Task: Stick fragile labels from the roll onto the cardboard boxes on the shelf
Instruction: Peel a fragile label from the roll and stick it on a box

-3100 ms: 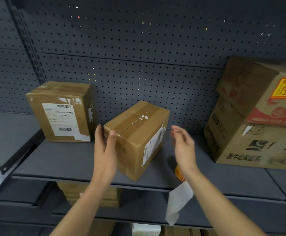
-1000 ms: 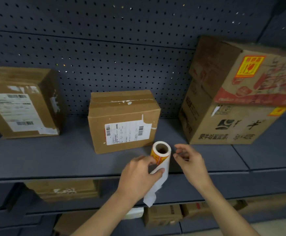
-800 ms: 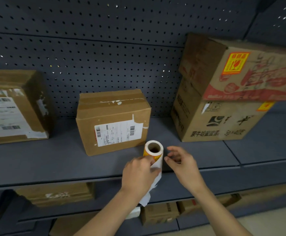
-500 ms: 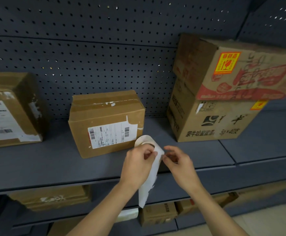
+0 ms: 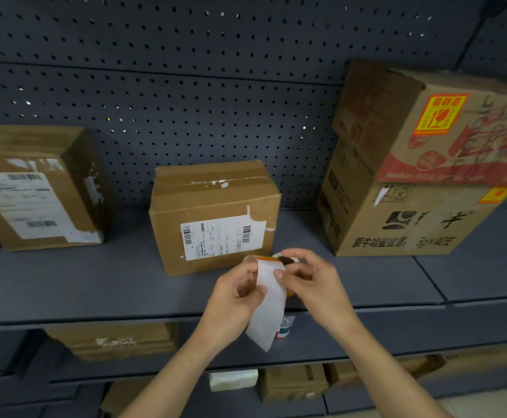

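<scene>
white label strip (image 5: 269,306), l hand (image 5: 236,295) + r hand (image 5: 311,283) pinch, over shelf edge (image 5: 95,315)

- Four boxes sitting on the shelf (image 5: 65,285): left box (image 5: 35,188), middle box (image 5: 216,206), top right box (image 5: 397,116), bottom right box (image 5: 412,224).
- Two fragile labels showing: upper label (image 5: 439,114), lower label (image 5: 495,195).
- One label roll (image 5: 271,297) being handled.

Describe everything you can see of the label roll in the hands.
The label roll shows its dark hollow core on top and an orange edge. A white paper strip hangs loose from it past the edge of the shelf. The right hand curls round the roll; the left hand pinches the strip. It is held before the middle box.
</scene>
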Demonstrator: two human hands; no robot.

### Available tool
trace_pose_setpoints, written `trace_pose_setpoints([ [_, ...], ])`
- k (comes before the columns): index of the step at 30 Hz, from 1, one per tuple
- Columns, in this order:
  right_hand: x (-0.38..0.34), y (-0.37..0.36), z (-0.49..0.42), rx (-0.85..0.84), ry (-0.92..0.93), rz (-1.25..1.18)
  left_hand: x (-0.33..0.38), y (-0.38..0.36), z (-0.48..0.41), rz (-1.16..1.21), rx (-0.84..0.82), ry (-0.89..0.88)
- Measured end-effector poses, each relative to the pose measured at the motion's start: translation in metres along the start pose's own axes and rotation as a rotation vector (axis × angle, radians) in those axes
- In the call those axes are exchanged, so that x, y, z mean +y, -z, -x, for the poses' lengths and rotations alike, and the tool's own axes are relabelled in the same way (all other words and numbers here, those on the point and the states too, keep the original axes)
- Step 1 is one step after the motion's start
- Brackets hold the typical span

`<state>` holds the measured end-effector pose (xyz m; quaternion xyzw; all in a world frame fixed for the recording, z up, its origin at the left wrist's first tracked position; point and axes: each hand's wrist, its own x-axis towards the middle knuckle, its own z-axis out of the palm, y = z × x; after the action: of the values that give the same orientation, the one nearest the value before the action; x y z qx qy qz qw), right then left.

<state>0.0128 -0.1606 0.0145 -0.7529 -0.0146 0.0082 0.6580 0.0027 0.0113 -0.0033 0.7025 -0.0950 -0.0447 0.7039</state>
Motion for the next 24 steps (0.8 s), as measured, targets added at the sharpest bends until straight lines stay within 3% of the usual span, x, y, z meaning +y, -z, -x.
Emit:
trace_pose_setpoints([
  [5, 0.0, -0.002, 0.0, -0.068, 0.017, 0.058, 0.0, 0.006, 0.006, 0.144, 0.119, 0.113],
  [9, 0.003, -0.004, 0.003, -0.097, 0.032, 0.14, -0.005, 0.009, 0.006, 0.146, 0.169, 0.099],
  [15, 0.007, 0.002, 0.006, -0.04, 0.236, 0.363, -0.011, 0.01, 0.009, 0.044, 0.077, 0.063],
  [20, 0.012, 0.009, 0.005, -0.169, 0.391, 0.588, -0.007, 0.012, 0.012, 0.018, 0.019, 0.049],
  [24, 0.012, 0.005, 0.007, -0.204, 0.453, 0.615, -0.006, 0.016, 0.013, 0.02, -0.017, 0.014],
])
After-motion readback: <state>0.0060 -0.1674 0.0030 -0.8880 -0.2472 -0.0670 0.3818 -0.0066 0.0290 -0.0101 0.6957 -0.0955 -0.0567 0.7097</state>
